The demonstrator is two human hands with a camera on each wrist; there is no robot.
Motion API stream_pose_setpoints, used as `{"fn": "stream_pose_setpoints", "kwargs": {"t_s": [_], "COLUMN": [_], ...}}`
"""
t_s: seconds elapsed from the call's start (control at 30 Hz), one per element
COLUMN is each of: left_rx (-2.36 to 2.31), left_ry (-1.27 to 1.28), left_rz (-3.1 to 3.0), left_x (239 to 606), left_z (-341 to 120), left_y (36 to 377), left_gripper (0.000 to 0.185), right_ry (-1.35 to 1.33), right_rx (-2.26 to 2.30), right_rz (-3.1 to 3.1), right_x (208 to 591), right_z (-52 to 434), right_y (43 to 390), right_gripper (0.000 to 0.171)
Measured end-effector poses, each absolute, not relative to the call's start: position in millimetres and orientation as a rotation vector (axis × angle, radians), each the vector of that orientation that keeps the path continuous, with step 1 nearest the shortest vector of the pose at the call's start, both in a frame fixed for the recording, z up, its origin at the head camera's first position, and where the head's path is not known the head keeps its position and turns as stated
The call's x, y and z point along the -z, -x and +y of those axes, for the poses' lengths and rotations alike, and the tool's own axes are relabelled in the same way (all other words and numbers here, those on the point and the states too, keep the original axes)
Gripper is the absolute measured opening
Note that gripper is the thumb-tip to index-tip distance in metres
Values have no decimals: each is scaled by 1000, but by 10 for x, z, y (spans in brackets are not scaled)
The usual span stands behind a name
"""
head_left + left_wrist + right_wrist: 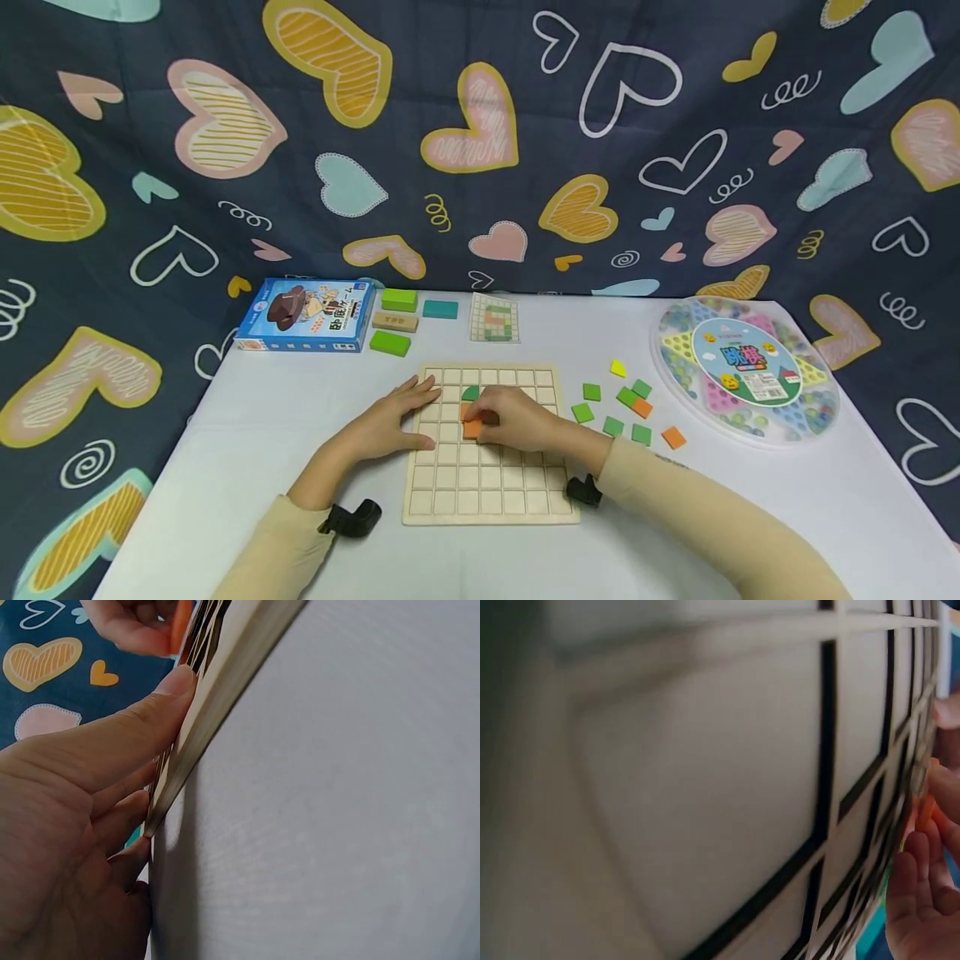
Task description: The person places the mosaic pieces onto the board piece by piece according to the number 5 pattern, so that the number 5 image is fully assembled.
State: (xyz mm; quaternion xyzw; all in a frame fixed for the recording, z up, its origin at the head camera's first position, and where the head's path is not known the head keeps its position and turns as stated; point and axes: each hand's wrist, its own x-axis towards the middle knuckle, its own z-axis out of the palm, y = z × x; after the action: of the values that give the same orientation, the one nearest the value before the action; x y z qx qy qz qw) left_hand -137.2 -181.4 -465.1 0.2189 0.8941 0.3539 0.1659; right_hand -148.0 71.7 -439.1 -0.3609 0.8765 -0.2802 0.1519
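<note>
A pale wooden grid board (pixel 487 492) lies on the white table. My left hand (pixel 405 408) rests flat on its left edge, fingers straight; in the left wrist view the thumb (pixel 142 727) presses the board's rim (pixel 217 690). My right hand (pixel 510 419) lies over the board's middle with curled fingers that pinch an orange square tile (pixel 472 428) against a cell. A green tile (pixel 470 392) sits in a cell just above. The right wrist view shows the grid cells (pixel 705 787) close up, with my fingers (pixel 922 900) and a sliver of orange at the right edge.
Loose green, orange and yellow tiles (pixel 626 408) lie right of the board. A round marble game tray (pixel 746 367) stands at the far right. At the back are a blue box (pixel 307 315), coloured blocks (pixel 396 321) and a pattern card (pixel 494 317).
</note>
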Motion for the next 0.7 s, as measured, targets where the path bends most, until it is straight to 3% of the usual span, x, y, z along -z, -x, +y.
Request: {"fn": "stream_pose_setpoints", "kwargs": {"t_s": [0.4,0.7], "left_rx": [-1013,-998], "left_ry": [-638,-634], "left_rz": [2555,2578], "left_x": [4664,4660], "left_z": [-1799,-1781], "left_y": [1379,1363], "left_gripper": [80,80], "right_ry": [1018,727], "right_rx": [780,1170], "right_rz": [2514,2603], "right_x": [4393,4258], "right_z": [723,1567], "right_y": [1464,1212], "right_gripper": [31,39]}}
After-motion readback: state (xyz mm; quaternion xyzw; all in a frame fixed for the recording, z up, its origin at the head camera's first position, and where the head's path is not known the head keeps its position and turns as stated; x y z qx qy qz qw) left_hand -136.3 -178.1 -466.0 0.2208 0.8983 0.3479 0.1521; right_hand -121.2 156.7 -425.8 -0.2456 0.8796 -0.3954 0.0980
